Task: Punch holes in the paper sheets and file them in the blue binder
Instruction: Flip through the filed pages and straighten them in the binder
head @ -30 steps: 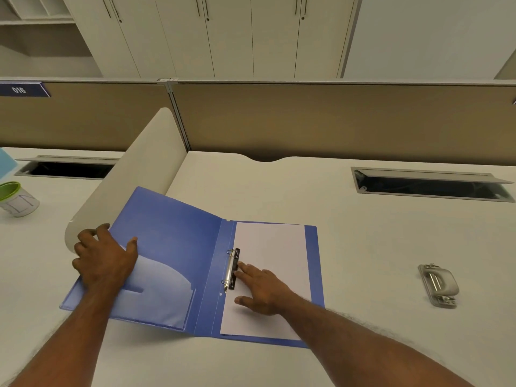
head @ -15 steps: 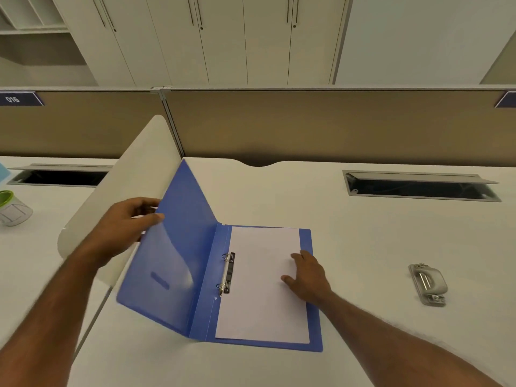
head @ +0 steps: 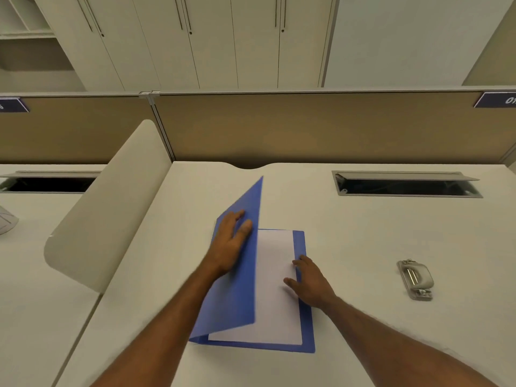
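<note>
left hand (head: 229, 241) on glossy blue binder (head: 237, 297) (half-shut).

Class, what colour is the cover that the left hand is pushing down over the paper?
Blue: the binder cover, seen in the head view, the only one.

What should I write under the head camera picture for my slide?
Left hand pushes the blue binder cover over the paper.
</note>
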{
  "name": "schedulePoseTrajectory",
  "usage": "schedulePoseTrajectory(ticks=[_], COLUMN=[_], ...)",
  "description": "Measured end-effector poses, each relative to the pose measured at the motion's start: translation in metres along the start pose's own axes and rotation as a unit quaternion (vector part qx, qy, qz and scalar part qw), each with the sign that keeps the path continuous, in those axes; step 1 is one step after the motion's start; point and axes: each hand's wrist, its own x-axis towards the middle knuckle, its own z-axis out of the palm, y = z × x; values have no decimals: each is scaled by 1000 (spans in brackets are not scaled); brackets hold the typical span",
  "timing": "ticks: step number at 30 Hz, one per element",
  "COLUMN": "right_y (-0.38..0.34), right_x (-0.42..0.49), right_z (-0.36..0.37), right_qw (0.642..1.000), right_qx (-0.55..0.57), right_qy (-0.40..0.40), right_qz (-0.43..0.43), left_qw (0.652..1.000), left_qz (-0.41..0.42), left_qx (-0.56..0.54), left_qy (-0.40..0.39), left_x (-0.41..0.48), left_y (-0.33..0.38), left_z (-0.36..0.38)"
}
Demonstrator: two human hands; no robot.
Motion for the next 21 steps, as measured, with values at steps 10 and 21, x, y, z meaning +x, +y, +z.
schedulePoseTrajectory(ticks=[10,21], right_y=[-8,12], right_x=[-2,-7], right_z=[-26,-25], right_qw=[965,999], right_qx=[254,38], right_qy=[58,4], right_qz=[27,6], left_qw=[925,882], left_qz=[41,-18], left_qx=[375,460], left_qy=[-47,-98], left_x=[-22,-17], left_y=[-91,-106], left_z=[37,60])
